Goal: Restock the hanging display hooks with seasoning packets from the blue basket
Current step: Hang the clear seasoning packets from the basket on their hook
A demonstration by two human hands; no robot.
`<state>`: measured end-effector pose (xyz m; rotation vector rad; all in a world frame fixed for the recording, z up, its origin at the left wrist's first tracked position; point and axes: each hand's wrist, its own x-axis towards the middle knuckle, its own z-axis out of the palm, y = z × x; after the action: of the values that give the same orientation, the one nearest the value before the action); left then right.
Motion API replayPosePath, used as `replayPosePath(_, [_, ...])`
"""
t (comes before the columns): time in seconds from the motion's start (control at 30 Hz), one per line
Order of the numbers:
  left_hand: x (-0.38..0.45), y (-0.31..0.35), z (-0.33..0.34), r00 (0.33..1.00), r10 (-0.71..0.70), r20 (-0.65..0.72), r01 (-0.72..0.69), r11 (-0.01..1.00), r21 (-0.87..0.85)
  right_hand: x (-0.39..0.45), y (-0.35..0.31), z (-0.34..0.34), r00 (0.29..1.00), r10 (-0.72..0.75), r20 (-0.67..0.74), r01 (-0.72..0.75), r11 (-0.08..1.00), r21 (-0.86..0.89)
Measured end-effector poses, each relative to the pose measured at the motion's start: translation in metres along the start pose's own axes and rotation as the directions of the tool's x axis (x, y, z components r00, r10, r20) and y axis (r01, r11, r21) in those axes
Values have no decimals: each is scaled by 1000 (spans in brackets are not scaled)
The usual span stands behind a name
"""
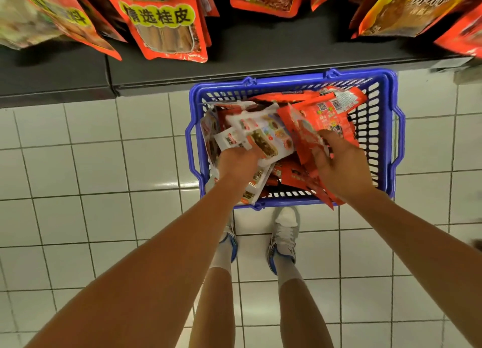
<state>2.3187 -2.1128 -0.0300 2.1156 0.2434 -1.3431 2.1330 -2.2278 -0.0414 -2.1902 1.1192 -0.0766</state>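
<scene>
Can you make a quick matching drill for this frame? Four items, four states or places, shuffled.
Items:
1. left hand
2. right hand
3. blue basket
4. cinnamon packet

States:
A. hangs above the dark ledge
B. grips red packets
C. stands on the tiled floor
D. grips white packets

Pairs: 1-D, 2-B, 3-C, 4-A

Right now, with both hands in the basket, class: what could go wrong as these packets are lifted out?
1. The left hand grips several white packets at once; some may slip and drop.
2. The right hand holds red packets that overhang the blue basket near its rim; they could spill onto the tiled floor.
</scene>
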Motion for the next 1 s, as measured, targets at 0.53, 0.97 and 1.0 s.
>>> replayPosePath(0.53, [-84,43,-21,943,110,314,-4,947,-321,-20,-72,-22,998,49,-50,-39,981,189])
replayPosePath(0.97, [-196,122,-112,932,359,50,-336,909,-247,-15,-180,-193,969,181,169,-243,574,782])
replayPosePath(1.0, [-214,134,-123,926,376,44,-348,892,-287,-13,-192,-212,968,204,147,-238,554,798])
